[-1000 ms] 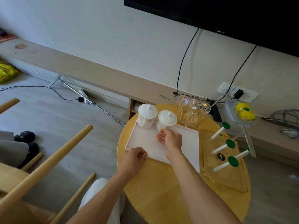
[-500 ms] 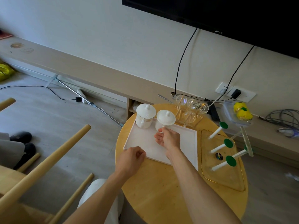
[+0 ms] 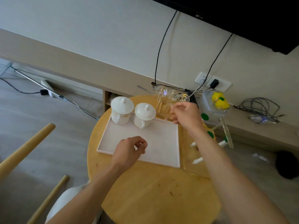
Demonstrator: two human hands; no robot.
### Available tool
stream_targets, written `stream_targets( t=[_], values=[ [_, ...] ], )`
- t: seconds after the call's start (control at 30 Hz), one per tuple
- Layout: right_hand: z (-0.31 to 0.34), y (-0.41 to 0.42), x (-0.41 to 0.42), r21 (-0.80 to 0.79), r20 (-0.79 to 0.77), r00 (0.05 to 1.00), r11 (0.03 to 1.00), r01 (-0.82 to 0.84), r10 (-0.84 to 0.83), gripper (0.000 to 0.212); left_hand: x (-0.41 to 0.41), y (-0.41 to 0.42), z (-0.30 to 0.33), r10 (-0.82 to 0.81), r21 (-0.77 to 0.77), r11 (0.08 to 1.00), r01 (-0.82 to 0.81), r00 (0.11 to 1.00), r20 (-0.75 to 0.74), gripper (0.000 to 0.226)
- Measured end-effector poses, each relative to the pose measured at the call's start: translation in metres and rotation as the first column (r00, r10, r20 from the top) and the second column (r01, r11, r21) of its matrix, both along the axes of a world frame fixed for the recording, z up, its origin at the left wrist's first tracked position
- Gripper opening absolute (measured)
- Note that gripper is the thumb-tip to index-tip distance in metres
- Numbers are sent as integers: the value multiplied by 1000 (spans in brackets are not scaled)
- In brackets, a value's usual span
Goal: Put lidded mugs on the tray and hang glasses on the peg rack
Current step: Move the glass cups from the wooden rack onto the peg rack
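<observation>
Two white lidded mugs stand at the back of the white tray (image 3: 161, 152): the left mug (image 3: 121, 110) and the right mug (image 3: 144, 114). Behind the tray, several clear glasses (image 3: 172, 95) rest on a small wooden stand. My right hand (image 3: 186, 116) is at the nearest glass (image 3: 166, 111), fingers spread beside it; blur hides whether they touch. The peg rack (image 3: 197, 161), white pegs with green caps, stands on a clear gold-rimmed tray to the right, partly hidden by my right forearm. My left hand (image 3: 129, 151) hovers loosely curled over the tray's front, holding nothing.
Everything sits on a round wooden table (image 3: 153, 191). A low shelf along the wall holds a clear box with yellow items (image 3: 220, 101) and coiled cables (image 3: 262, 109). Wooden chair poles (image 3: 24, 149) stick in at the left. A dark object (image 3: 287, 165) lies on the floor.
My right hand let go of the right mug and moved right and back to the glasses. My left hand lifted from the tray's front edge and loosened. The view shifted left.
</observation>
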State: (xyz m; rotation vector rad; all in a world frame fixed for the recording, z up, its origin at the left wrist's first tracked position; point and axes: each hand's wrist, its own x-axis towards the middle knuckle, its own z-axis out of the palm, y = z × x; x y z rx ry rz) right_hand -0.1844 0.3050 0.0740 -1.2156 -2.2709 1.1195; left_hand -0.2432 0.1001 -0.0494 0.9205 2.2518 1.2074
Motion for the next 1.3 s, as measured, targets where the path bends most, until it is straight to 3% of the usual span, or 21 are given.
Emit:
stream_targets(
  t=[0.13,0.23,0.37,0.53,0.93,1.3],
  values=[
    [9,66,-17,325,124,991,946,2,-45,5,1,32,-2,-67,58,996,65,997,33,11],
    [-1,100,-34,465,285,955,883,-60,-85,16,1,52,-9,-107,87,991,104,994,32,11],
    [-18,126,-57,516,451,885,843,-155,-114,38,-2,79,-20,-174,139,976,165,983,55,12],
    [-34,141,-77,490,509,856,848,-203,-90,53,-10,106,-25,-224,190,960,206,972,75,12],
    [-41,146,-83,517,475,872,839,-167,-119,59,-21,114,-22,-196,255,953,160,973,120,13],
    [62,135,29,536,298,954,821,-195,32,55,-2,116,-14,-219,303,930,205,976,10,13]
  ],
)
